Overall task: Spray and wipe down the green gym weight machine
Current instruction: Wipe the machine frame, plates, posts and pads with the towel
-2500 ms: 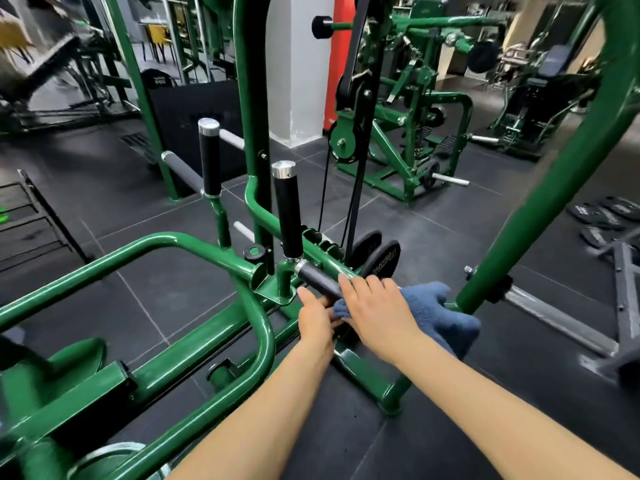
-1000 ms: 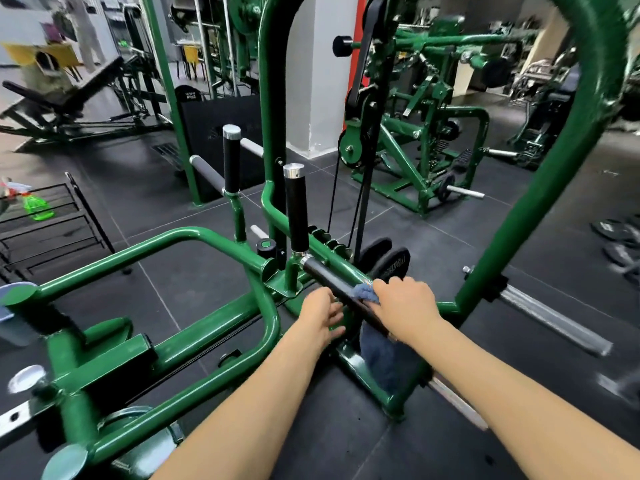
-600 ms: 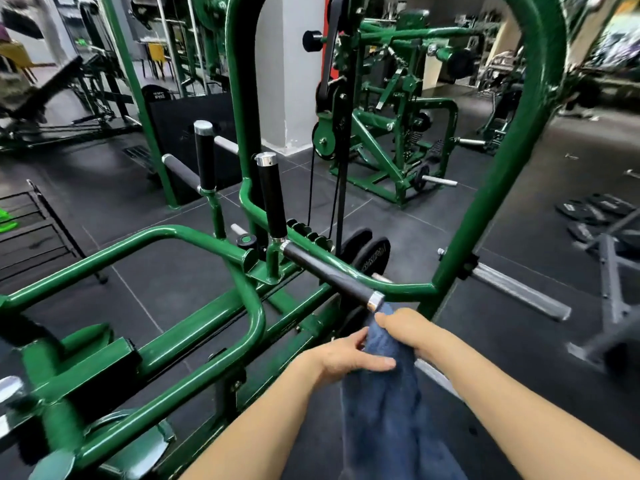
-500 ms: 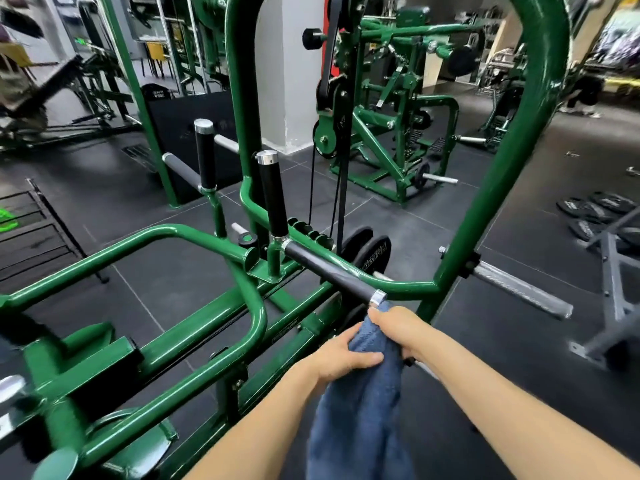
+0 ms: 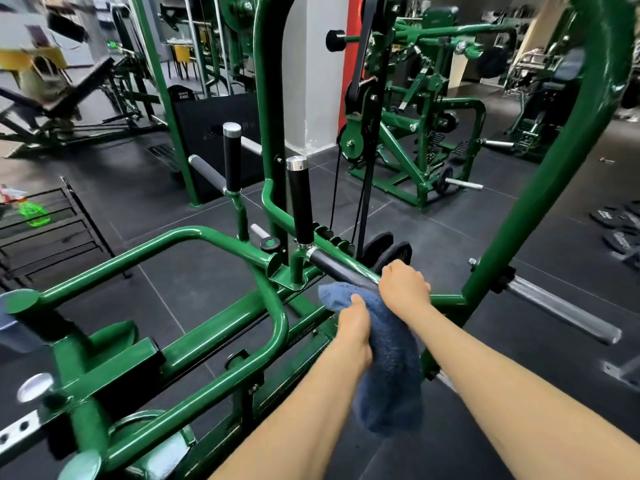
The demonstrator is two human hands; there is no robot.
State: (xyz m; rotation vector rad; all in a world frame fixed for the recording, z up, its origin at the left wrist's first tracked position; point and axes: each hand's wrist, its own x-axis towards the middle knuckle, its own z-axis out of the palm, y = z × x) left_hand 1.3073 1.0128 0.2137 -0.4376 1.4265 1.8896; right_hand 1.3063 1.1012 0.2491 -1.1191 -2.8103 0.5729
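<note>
The green weight machine fills the lower left and middle, with two upright black grips and one horizontal black handle. A blue towel hangs below that handle, its top bunched against it. My left hand grips the towel's upper part just under the handle. My right hand is curled over the handle's near end, with the towel under it. No spray bottle is in either hand.
A green spray bottle lies on a black wire rack at the left. A slanted green upright and a steel plate peg stand at the right. Weight plates sit behind the handle. Other green machines fill the back.
The towel hung off the handle's end half a second ago with both hands below it. Now my right hand is back over the handle and my left has bunched the towel up against it.
</note>
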